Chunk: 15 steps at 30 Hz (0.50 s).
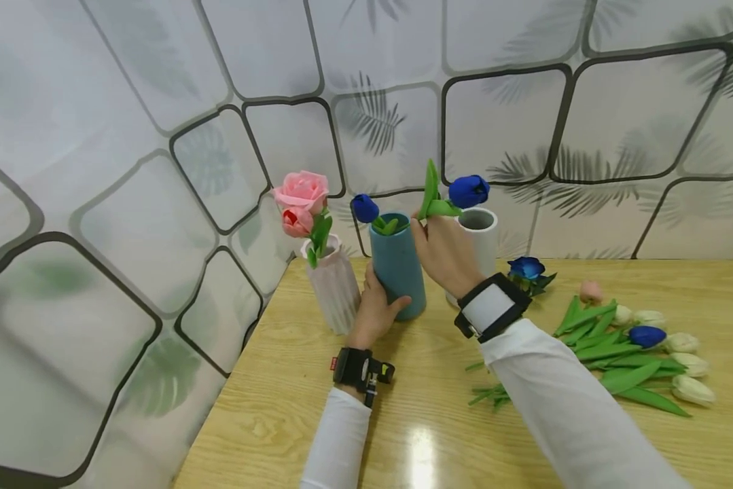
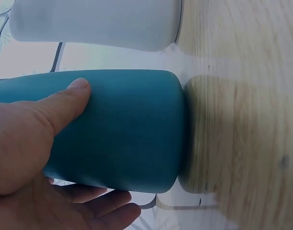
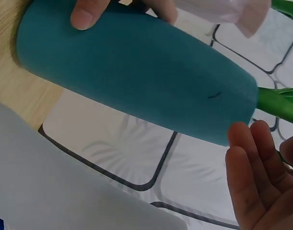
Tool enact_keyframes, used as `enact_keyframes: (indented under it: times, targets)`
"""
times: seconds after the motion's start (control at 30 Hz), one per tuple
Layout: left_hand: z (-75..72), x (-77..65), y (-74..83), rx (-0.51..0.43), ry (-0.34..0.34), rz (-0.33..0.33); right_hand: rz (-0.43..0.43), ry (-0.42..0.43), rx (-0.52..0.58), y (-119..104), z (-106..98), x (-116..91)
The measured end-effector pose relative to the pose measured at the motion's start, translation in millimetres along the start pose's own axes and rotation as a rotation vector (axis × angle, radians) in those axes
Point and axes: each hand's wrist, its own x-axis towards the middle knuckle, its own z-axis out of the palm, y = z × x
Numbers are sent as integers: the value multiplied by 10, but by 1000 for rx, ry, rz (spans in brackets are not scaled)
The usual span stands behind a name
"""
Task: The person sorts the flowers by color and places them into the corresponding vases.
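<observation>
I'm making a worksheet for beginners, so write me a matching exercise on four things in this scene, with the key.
1. Left hand
2. Right hand
3. Pink rose
4. White tulips

A. Standing in the ribbed vase
B. Lying on the table
C. Holding a blue tulip
D. Gripping the teal vase

Pairs: 1-D, 2-C, 3-A, 4-B

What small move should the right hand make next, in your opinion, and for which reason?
Probably the right hand should guide its blue tulip toward the mouth of the teal vase: it holds the flower near the vase's top, the left hand grips the vase, and another blue tulip leans out of it.
</observation>
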Motion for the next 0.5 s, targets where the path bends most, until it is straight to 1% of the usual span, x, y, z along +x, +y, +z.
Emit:
enact_keyframes:
  times: [0.1,0.17,0.27,0.33,0.4,0.5]
  targets:
    - [19,-3,-18,-5,-12,-3,0,-78,-110,30,58,88]
    - [31,-6,-24,-7,-16,-1,-46,-135,-236,57,91,147]
    - [39,-13,-26,-16,-11,7,-63,-229,-359,70,110,213]
    - [34,-10,-22,-19,1,17,-33,-297,-390,71,116,234]
    - [22,-3,-17,-12,11,22,34,-356,-375,70,126,233]
    - [-5,13,-4,-6,15,19,75,-418,-358,86,164,199]
